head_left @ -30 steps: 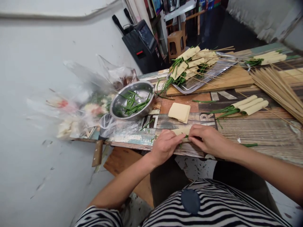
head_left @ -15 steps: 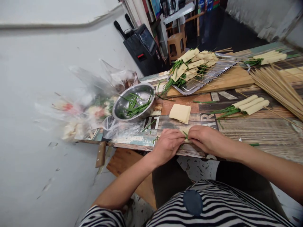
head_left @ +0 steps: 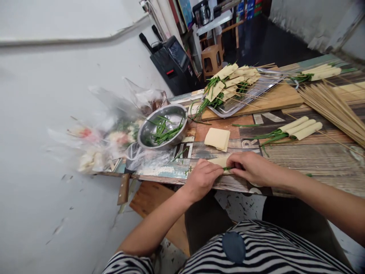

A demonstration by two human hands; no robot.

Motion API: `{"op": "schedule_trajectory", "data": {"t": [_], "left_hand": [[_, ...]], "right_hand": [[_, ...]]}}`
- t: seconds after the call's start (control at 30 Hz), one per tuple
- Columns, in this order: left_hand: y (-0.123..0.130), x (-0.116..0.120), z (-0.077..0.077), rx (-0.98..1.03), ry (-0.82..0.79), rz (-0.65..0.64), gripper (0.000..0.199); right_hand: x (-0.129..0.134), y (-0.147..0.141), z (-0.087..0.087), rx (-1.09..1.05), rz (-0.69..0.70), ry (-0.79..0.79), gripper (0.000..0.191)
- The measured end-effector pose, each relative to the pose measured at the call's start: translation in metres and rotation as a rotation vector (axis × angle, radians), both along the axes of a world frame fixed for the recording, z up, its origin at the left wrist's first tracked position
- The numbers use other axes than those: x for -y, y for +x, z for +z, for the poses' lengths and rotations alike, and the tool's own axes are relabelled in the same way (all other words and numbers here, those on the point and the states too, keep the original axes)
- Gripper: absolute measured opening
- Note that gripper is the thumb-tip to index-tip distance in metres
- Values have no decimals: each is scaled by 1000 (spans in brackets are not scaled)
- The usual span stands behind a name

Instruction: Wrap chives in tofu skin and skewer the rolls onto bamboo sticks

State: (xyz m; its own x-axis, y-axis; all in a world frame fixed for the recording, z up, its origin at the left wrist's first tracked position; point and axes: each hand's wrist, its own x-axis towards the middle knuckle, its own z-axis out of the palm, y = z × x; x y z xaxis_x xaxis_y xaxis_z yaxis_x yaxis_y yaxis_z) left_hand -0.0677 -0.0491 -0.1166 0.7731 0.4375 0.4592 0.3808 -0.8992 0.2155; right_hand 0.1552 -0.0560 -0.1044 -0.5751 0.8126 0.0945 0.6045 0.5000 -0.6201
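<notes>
Near the table's front edge, a pale yellow sheet (head_left: pixel 219 161) lies with green stalks (head_left: pixel 226 168) along its near side. My left hand (head_left: pixel 203 178) pinches the left end of the sheet and stalks. At their right end, the curled fingers of my right hand (head_left: pixel 247 166) press on them. A stack of square sheets (head_left: pixel 217 139) sits just beyond my hands. Three rolled sheets (head_left: pixel 299 126) with stalks poking out lie to the right. The metal bowl (head_left: pixel 183 131) at the left holds cut green stalks.
A metal tray (head_left: pixel 228 111) of skewered rolls rests on a wooden board (head_left: pixel 288 99). Bare skewers (head_left: pixel 333 110) and more rolls (head_left: pixel 325 72) lie at the right. Plastic bags (head_left: pixel 114 133) and a wooden-handled knife (head_left: pixel 123 189) are at the left edge.
More of the yellow sheet shows between my hands, and the stalks now lie flat along its near side. My right-hand fingers have curled more. The view has shifted slightly.
</notes>
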Motion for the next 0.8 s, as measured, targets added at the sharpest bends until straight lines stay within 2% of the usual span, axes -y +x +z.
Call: {"op": "schedule_trajectory", "data": {"t": [0.07, 0.23, 0.33, 0.43, 0.57, 0.67, 0.8], "left_hand": [[1, 1, -2, 36, -13, 40, 18], [4, 1, -6, 147, -88, 122, 15], [4, 1, -10, 184, -114, 134, 16], [3, 1, -13, 225, -133, 152, 14], [3, 2, -10, 236, -223, 186, 13], [4, 3, -2, 171, -331, 197, 11], [6, 6, 3, 162, -425, 276, 12]], "right_hand": [[5, 0, -1, 13, -28, 21, 9], [25, -8, -6, 41, -73, 311, 25], [27, -15, -11, 41, -116, 382, 24], [21, -20, -15, 28, -124, 356, 27], [8, -19, -13, 2, -24, 261, 37], [1, -16, -7, -48, 39, 128, 32], [-7, -13, -1, -93, 4, -35, 21]]}}
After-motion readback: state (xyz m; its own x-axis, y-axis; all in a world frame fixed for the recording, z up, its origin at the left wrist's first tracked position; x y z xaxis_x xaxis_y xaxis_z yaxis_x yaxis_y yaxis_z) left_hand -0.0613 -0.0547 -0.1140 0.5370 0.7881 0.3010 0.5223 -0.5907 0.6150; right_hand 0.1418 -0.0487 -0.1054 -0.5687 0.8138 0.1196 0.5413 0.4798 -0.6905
